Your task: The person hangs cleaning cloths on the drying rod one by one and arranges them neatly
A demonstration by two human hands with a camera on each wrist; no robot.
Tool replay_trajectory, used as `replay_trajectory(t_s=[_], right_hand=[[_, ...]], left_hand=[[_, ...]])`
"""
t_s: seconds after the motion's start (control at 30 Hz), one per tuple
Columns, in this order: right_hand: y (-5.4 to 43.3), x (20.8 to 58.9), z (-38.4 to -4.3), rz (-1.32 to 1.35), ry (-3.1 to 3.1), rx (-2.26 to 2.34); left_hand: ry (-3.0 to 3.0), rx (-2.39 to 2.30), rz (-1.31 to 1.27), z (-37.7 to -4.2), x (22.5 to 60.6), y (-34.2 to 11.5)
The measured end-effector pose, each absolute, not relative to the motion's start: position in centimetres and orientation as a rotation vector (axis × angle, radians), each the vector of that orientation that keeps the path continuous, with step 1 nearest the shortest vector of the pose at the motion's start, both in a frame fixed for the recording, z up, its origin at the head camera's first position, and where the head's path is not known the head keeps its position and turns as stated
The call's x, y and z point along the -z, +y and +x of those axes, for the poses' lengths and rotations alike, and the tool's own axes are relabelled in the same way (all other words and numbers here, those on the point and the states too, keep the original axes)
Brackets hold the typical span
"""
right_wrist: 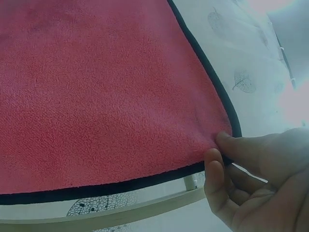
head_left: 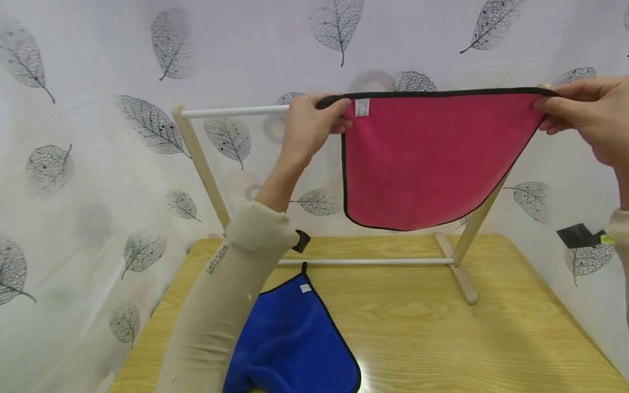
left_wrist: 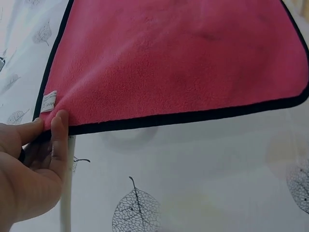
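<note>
A pink towel (head_left: 432,158) with black edging hangs stretched between both hands, in front of the upper white bar of a wooden rack (head_left: 206,164). My left hand (head_left: 314,123) pinches its upper left corner, beside a small white label (head_left: 362,107). At the upper right corner, my right hand (head_left: 589,112) pinches the towel between thumb and fingers. Both wrist views show the pinched corners close up, with the left hand (left_wrist: 36,164) and the right hand (right_wrist: 251,174) at the edging. The towel hides much of the upper bar.
A blue towel (head_left: 300,333) with black edging and a hanging loop lies on the wooden table (head_left: 417,316), partly behind the left sleeve (head_left: 231,300). The rack's lower white bar (head_left: 373,262) runs across the back of the table. A leaf-patterned curtain (head_left: 98,164) surrounds it.
</note>
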State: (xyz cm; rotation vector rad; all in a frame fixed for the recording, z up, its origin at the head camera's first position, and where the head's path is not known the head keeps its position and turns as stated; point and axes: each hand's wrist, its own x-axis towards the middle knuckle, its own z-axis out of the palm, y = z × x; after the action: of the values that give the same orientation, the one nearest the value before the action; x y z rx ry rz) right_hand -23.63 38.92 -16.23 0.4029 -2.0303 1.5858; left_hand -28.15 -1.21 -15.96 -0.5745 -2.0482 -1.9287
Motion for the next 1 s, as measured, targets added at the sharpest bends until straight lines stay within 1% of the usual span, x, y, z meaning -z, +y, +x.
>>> replay_trajectory(t_s=[0.27, 0.53, 0.73, 0.87, 1.0], right_hand=[[39.2, 14.1, -24.9, 0.406, -2.002, -1.693], [38.5, 13.7, -25.8, 0.419, -1.819, -1.876], [38.5, 13.3, -26.3, 0.47, -1.784, -1.87], [38.7, 12.7, -26.6, 0.513, -1.774, -1.836], [38.8, 12.4, -26.9, 0.502, -1.809, -1.769]], left_hand=[[-1.975, 1.887, -0.571, -28.2, 14.3, -0.6], [-2.012, 1.87, -0.56, -28.9, 13.4, -0.6], [-2.037, 1.83, -0.62, -29.2, 12.9, -0.6], [-2.061, 1.824, -0.621, -29.3, 12.6, -0.6], [-2.108, 1.774, -0.613, -29.4, 12.2, -0.7]])
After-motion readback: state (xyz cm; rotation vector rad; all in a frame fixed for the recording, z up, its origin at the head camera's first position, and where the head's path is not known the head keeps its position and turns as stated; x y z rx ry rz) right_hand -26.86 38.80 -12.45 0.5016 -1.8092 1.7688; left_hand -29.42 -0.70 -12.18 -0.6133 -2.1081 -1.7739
